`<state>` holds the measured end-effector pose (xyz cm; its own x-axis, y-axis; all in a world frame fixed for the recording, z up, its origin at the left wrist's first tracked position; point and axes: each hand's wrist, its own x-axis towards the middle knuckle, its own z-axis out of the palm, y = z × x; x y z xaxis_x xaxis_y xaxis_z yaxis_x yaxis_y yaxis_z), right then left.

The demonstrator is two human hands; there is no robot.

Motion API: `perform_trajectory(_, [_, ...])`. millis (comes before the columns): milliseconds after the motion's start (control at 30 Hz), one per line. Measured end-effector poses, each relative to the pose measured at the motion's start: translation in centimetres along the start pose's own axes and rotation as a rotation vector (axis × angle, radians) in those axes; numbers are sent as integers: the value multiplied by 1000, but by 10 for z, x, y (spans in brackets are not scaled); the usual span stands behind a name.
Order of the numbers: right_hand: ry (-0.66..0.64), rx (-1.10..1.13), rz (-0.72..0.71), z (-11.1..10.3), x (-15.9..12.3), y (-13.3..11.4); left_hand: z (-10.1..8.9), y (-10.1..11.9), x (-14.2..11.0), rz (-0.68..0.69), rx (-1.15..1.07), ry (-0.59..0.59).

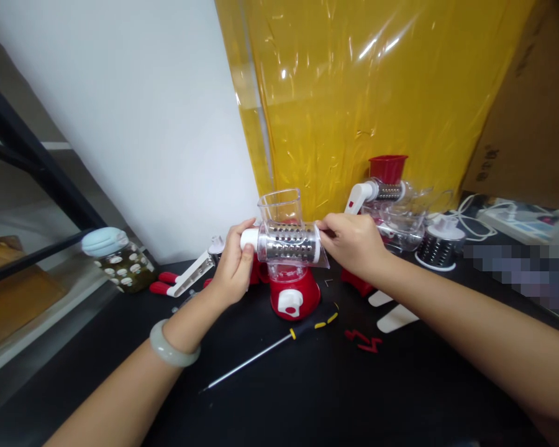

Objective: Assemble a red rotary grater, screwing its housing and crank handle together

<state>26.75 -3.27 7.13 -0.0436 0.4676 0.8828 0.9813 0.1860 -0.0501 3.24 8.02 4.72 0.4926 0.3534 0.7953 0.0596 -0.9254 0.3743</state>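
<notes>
A rotary grater with a clear housing, a perforated steel drum and a red base stands on the black table. My left hand is wrapped around the white hub at the drum's left end, a pale bangle on its wrist. My right hand grips the clear rim at the drum's right end. A white crank handle lies just left of my left hand.
A second red grater and a loose steel drum stand at the back right. A long screwdriver and small red clips lie in front. A jar with a blue lid sits at the left. Yellow plastic sheeting hangs behind.
</notes>
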Motion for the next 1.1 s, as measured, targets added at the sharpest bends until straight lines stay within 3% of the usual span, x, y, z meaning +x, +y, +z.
perform_trajectory(167, [-26,449,357,7,2,-7,1,2,0,5,57,14])
perform_trajectory(367, [-276,1225,769,0,15,-8,2,0,-1,9,72,33])
perform_trajectory(433, [-327,1353,870,-5,18,-12,2,3,-1,48,121,39])
perform_trajectory(533, [-299,1452,988,-11,19,-21,1,8,-1,85,154,43])
perform_trajectory(733, [-249,1576,1016,-9,17,-25,0,11,-3,171,174,39])
perform_trajectory(1100, [-279,1550,1039,6,15,-22,0,14,1,204,307,-33])
